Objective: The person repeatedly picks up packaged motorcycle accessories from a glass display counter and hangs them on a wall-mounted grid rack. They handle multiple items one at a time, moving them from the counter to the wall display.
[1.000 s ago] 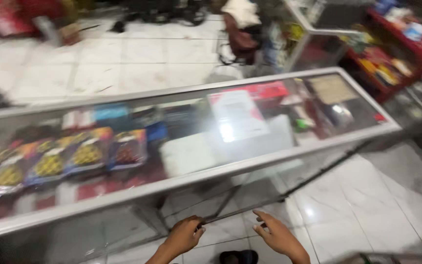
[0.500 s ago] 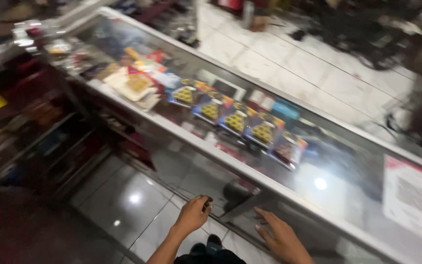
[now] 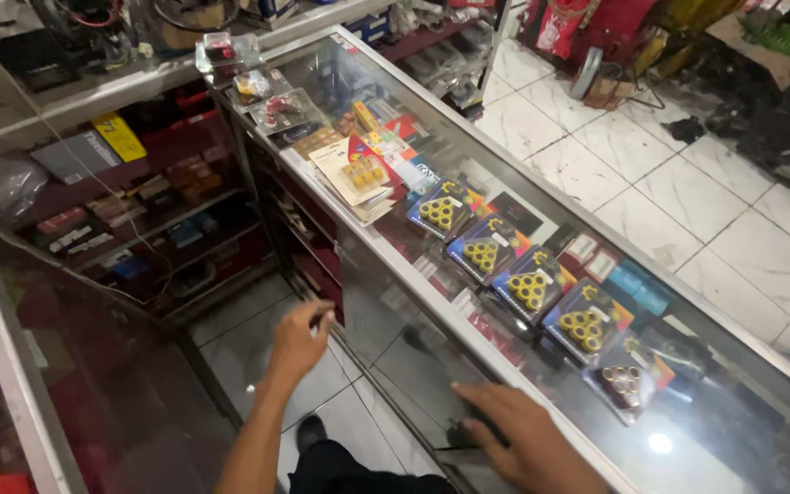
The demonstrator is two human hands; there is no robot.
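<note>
Compared w/ half a sec ago the view has swung left and sharpened, so the glass display counter now runs diagonally from upper left to lower right, and both hands sit higher in the frame. Left hand, lower center, fingers curled loosely, pinching nothing I can make out, reaching at the counter's back edge by the sliding glass door. Right hand, bottom center-right, is laid flat and open on that door's frame. Inside the counter: a row of blue blister packs w/ yellow rollers, plus red boxes beneath. On top, upper left, clear plastic cases and a card pack. Left-side shelves hold small boxes.
</note>
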